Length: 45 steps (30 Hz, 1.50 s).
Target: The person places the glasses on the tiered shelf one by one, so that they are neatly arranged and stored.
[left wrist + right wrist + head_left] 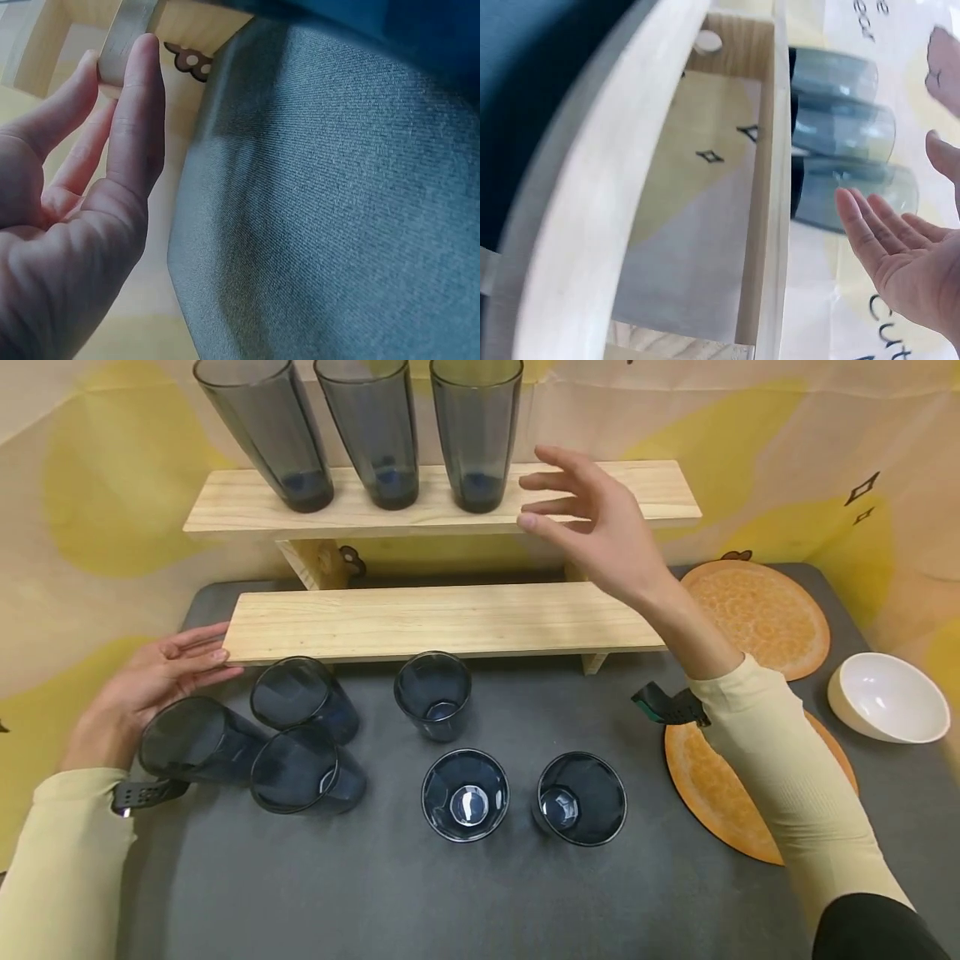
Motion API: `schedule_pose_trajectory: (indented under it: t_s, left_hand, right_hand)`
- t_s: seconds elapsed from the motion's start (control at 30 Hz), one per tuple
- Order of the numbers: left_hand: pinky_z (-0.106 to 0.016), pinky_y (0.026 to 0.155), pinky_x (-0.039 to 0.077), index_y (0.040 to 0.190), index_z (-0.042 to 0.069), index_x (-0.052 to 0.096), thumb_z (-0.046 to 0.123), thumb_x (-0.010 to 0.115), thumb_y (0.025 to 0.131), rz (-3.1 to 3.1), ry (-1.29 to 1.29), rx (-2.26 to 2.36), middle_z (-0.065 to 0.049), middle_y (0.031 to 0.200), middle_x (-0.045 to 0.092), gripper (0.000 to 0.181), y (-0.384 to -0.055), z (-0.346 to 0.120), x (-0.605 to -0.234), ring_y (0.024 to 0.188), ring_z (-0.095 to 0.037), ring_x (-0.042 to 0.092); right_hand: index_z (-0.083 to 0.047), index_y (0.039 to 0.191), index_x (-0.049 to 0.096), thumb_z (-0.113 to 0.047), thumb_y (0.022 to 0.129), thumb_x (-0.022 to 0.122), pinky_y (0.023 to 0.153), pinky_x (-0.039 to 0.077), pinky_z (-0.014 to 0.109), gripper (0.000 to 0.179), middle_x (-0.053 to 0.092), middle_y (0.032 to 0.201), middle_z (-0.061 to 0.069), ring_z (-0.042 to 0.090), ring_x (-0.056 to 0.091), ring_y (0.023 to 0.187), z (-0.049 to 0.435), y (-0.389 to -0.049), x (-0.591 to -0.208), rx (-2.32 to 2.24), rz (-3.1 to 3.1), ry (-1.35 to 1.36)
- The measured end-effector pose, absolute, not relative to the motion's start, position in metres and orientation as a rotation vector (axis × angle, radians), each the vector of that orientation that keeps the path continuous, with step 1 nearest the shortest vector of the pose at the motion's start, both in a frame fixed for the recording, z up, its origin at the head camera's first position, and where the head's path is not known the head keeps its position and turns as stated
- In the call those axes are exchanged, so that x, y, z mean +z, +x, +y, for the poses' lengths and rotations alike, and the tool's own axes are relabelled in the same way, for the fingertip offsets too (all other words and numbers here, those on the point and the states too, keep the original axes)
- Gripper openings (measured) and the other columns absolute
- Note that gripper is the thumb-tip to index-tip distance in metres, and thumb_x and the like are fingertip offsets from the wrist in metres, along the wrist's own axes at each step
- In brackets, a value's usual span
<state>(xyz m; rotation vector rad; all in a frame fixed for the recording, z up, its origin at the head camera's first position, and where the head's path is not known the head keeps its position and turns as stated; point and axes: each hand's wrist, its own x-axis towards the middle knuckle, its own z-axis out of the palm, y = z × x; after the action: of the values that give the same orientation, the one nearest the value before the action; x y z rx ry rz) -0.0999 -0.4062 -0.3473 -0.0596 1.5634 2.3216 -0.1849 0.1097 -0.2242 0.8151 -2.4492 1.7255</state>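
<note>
Pinching the left end of the lower board (442, 618) between thumb and fingers, the left hand (161, 681) has three glasses (303, 768) clustered just beside it, toward the left edge of the worktop (360, 893). The right hand (592, 522) holds nothing, its thumb and fingers wide apart near the rightmost of three tall glasses (477, 443). These stand in a row on the upper board (435, 510), from its left end to its middle. Three short glasses (465, 797) stand before the lower board's front edge, one near it, two further out. Toward the worktop's right edge lie two mats (757, 618), one at the far corner, with a bowl (888, 697) beside them.
</note>
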Motion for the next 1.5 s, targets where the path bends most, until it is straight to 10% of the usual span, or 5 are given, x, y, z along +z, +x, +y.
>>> schedule_pose_trajectory:
  t_s: [0.4, 0.83, 1.5]
  left_hand:
    - [-0.038, 0.083, 0.062, 0.123, 0.006, 0.066, -0.019, 0.041, 0.096, 1.554, -0.087, 2.325, -0.011, 0.116, 0.068, 0.044, -0.099, -0.406, -0.346, 0.098, -0.028, 0.070]
    - [-0.040, 0.085, 0.061, 0.126, 0.003, 0.064, -0.020, 0.037, 0.096, 1.423, 0.009, 2.376, -0.013, 0.120, 0.067, 0.046, -0.100, -0.406, -0.345, 0.103, -0.029, 0.068]
    - [-0.039, 0.085, 0.061, 0.127, 0.003, 0.063, -0.020, 0.036, 0.097, 1.475, 0.004, 2.368, -0.012, 0.121, 0.067, 0.047, -0.099, -0.407, -0.346, 0.101, -0.029, 0.069]
  right_hand:
    - [-0.011, 0.146, 0.045, -0.007, 0.089, 0.073, 0.093, 0.057, 0.028, 0.064, 0.059, 0.135, 0.005, 0.016, 0.063, 0.113, 0.137, -0.120, -0.251, 1.534, -2.629, 1.356]
    - [-0.002, 0.153, 0.025, -0.010, 0.076, 0.085, 0.117, 0.037, 0.041, 0.099, 0.031, 0.156, 0.018, 0.030, 0.034, 0.142, 0.187, -0.092, -0.291, 1.951, -2.476, 2.170]
    - [0.004, 0.146, 0.036, 0.000, 0.069, 0.087, 0.116, 0.036, 0.027, 0.092, 0.046, 0.147, 0.016, 0.027, 0.043, 0.136, 0.198, -0.064, -0.337, 2.135, -2.454, 1.957]
